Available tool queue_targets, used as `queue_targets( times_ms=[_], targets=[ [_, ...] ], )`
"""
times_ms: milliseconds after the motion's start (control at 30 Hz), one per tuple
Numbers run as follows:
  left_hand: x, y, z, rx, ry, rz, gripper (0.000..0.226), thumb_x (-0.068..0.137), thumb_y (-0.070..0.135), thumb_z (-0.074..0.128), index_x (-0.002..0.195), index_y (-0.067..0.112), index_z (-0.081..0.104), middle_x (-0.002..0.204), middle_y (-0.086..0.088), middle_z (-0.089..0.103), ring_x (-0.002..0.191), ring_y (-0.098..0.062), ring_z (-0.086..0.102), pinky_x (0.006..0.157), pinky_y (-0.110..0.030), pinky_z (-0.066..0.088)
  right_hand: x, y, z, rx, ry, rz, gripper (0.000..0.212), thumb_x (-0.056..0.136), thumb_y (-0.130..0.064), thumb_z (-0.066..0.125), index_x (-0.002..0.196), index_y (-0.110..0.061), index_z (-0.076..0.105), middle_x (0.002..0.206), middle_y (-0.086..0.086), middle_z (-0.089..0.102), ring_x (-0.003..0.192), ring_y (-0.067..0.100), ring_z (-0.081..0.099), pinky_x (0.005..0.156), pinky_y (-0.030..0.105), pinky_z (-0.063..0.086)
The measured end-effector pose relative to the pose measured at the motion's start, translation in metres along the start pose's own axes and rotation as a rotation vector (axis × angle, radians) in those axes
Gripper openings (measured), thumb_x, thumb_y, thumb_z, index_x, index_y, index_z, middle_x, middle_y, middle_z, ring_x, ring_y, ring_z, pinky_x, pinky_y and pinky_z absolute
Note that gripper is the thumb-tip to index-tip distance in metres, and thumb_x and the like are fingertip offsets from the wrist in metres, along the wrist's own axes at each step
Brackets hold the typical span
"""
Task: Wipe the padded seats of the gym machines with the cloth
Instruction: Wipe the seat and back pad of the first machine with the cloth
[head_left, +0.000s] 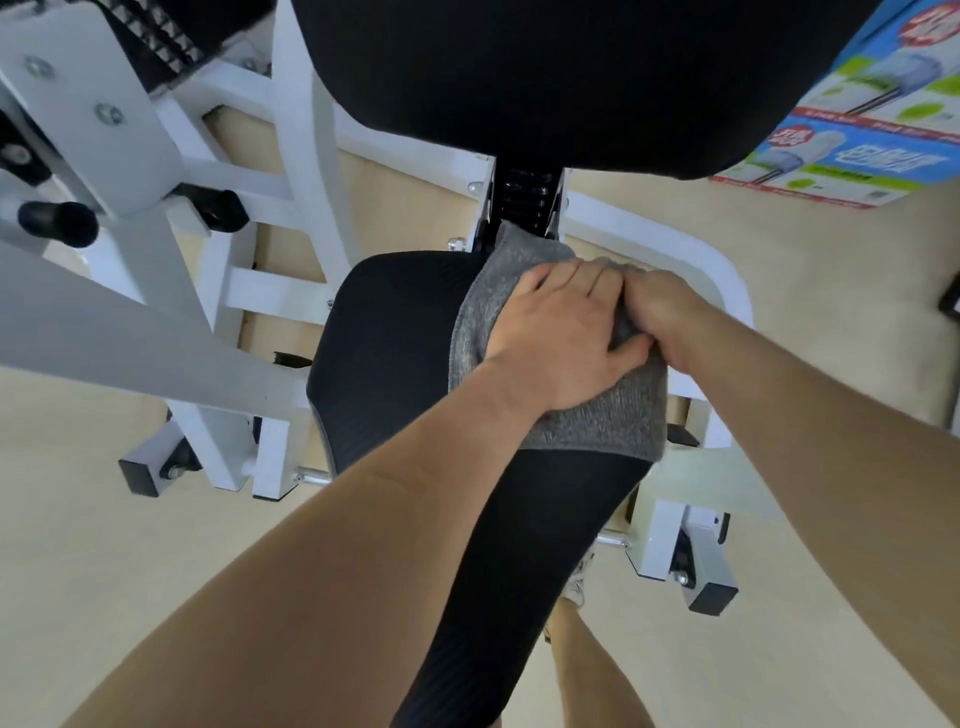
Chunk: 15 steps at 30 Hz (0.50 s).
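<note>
Grey cloth (587, 415) lies at the rear right of the seat (395, 332), left hand (556, 338) pressing it straight-fingered, right hand (660, 306) clenching its bunched edge; bare padding stretches leftward and toward the person

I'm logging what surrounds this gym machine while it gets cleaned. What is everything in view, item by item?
ribbed black padded seat: one, black, centre
smooth black padded backrest: one, black, top centre
grey knitted cloth: one, grey, on the seat's far right part
white metal machine frame: one, white, left and behind the seat
round black knob: one, black, far left
printed cardboard box: one, blue and green, top right
beige floor: one, beige, underneath everything
light shoe: one, pale, right of the seat's near end
left hand: one, pressing flat on the cloth
right hand: one, gripping bunched cloth beside the left hand
</note>
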<state>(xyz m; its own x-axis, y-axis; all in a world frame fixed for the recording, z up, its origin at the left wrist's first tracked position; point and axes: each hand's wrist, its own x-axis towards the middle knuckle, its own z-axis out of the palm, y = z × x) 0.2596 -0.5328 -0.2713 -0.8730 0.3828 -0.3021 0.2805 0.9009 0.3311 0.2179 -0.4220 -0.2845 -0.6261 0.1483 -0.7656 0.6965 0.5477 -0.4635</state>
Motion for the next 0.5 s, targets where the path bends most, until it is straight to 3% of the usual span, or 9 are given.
queue_targets(
  times_ms=[67, 200, 267, 400, 500],
  targets=[
    [-0.002, -0.009, -0.002, -0.006, 0.056, -0.045, 0.065, 0.087, 0.062, 0.037, 0.134, 0.017, 0.039, 0.136, 0.001, 0.046, 0.129, -0.018, 0.037, 0.114, -0.036, 0.016, 0.005, -0.007, 0.003, -0.213, -0.007, -0.080, 0.046, 0.101, -0.033, 0.029, 0.121, -0.003, 0.058, 0.125, 0.018, 0.058, 0.113, 0.030, 0.054, 0.089, 0.033, 0.040],
    [-0.028, -0.043, -0.005, 0.001, 0.059, -0.112, 0.066, 0.091, 0.059, 0.029, 0.146, 0.022, 0.026, 0.152, 0.003, 0.030, 0.142, -0.015, 0.021, 0.119, -0.037, 0.007, -0.006, -0.021, 0.026, -0.544, 0.049, -0.265, 0.062, 0.097, -0.047, 0.014, 0.130, -0.011, 0.052, 0.126, 0.018, 0.058, 0.113, 0.033, 0.054, 0.093, 0.042, 0.041],
    [-0.034, -0.060, -0.009, 0.011, 0.049, -0.144, 0.063, 0.093, 0.058, 0.025, 0.146, 0.024, 0.025, 0.153, 0.004, 0.029, 0.143, -0.014, 0.019, 0.119, -0.037, 0.009, -0.012, -0.030, 0.040, -0.639, 0.100, -0.294, 0.065, 0.095, -0.052, 0.016, 0.133, -0.011, 0.049, 0.133, 0.017, 0.052, 0.118, 0.035, 0.049, 0.097, 0.046, 0.037],
    [-0.021, -0.068, -0.014, 0.092, 0.038, -0.202, 0.055, 0.094, 0.054, 0.023, 0.135, 0.022, 0.043, 0.139, 0.000, 0.048, 0.133, -0.020, 0.037, 0.113, -0.040, 0.020, -0.014, -0.023, 0.037, -0.547, 0.185, -0.318, 0.069, 0.088, -0.062, 0.034, 0.130, -0.009, 0.044, 0.127, 0.013, 0.052, 0.112, 0.032, 0.051, 0.086, 0.041, 0.038],
    [0.005, -0.057, -0.019, 0.094, -0.042, -0.232, 0.049, 0.096, 0.048, 0.025, 0.118, 0.018, 0.057, 0.117, -0.003, 0.062, 0.113, -0.024, 0.052, 0.103, -0.042, 0.029, -0.020, 0.009, 0.016, -0.356, 0.301, -0.389, 0.050, 0.090, -0.055, 0.046, 0.121, -0.016, 0.044, 0.117, 0.008, 0.052, 0.091, 0.021, 0.052, 0.070, 0.031, 0.032]
  ],
)
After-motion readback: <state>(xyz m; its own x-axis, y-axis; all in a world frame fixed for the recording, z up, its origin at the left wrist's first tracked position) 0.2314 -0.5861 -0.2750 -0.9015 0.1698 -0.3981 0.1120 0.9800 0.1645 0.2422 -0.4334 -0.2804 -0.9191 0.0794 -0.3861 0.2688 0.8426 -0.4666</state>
